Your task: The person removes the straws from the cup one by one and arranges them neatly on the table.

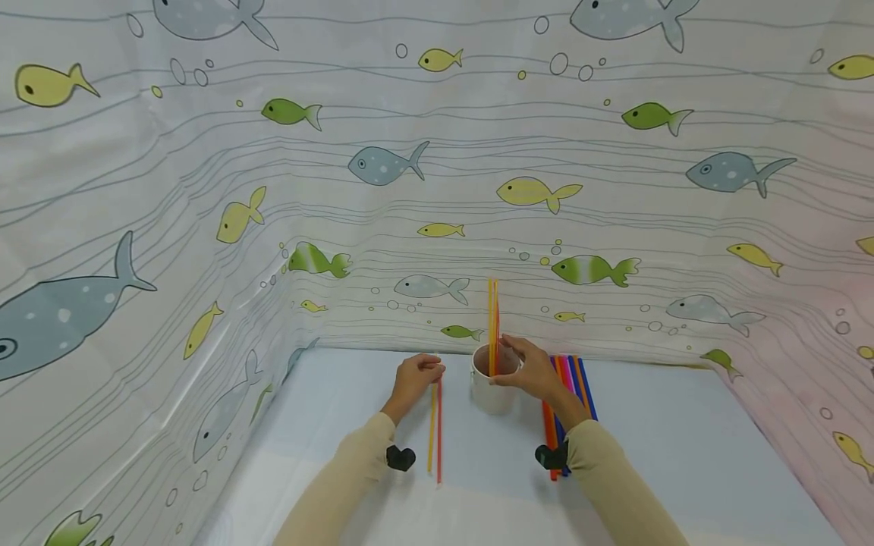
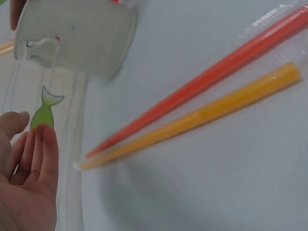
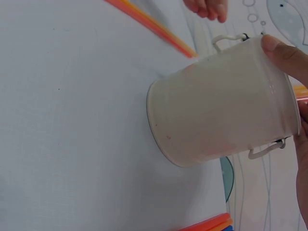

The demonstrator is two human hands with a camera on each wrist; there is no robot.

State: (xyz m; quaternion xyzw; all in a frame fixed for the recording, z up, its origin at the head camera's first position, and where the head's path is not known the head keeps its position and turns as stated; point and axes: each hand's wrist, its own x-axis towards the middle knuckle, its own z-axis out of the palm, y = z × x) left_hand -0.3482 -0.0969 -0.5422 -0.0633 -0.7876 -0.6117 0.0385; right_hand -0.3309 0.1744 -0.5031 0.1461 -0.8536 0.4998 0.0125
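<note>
A small white bucket [image 1: 490, 397] with side handles stands near the back of the table. Yellow-orange and red straws [image 1: 492, 318] rise out of it. My right hand [image 1: 531, 371] grips the bucket's rim, with the thumb [image 3: 284, 55] at the near side and fingers reaching behind, partly hidden. Left of the bucket, my left hand [image 1: 415, 379] hovers over the far ends of a red straw [image 2: 202, 86] and a yellow straw [image 2: 207, 115]. Its fingers are loosely bent and hold nothing, apart from the straws in the left wrist view.
Several straws in red, orange, pink and blue [image 1: 586, 387] lie side by side under and beyond my right forearm. A white fish-print sheet [image 1: 437, 182] walls off the back and sides of the white table [image 1: 683, 447]. Clear film shows around the red straw.
</note>
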